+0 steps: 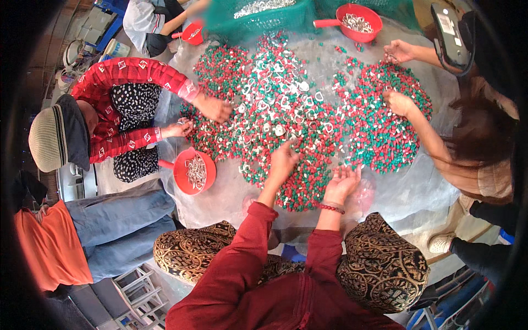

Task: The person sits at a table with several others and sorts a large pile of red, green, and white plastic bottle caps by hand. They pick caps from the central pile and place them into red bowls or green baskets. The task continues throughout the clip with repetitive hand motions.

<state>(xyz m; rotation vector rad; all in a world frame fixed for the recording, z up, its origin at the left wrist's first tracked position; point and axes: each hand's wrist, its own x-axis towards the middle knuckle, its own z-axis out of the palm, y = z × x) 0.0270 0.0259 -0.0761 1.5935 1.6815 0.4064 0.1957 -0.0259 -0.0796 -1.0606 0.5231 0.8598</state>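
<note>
While the left hand (283, 161) was over the central heap of small red, green and white pieces (308, 187), I could not tell whether it pinched any; the right hand (342, 184), palm up at the near edge, had its fingers loosely spread. Uncountable pieces lay in 2 main heaps, with white rings (304, 86) over 1. Around stood 3 red, round, handled bowls (211, 175) and a green mesh basket (264, 23); co-workers' hands (214, 108), 2 left and 2 right, partly covered the heaps.

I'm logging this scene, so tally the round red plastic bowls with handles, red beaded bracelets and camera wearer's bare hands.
Round red plastic bowls with handles: 3
Red beaded bracelet: 1
Bare hands, left hand and right hand: 2
Total: 6
</note>
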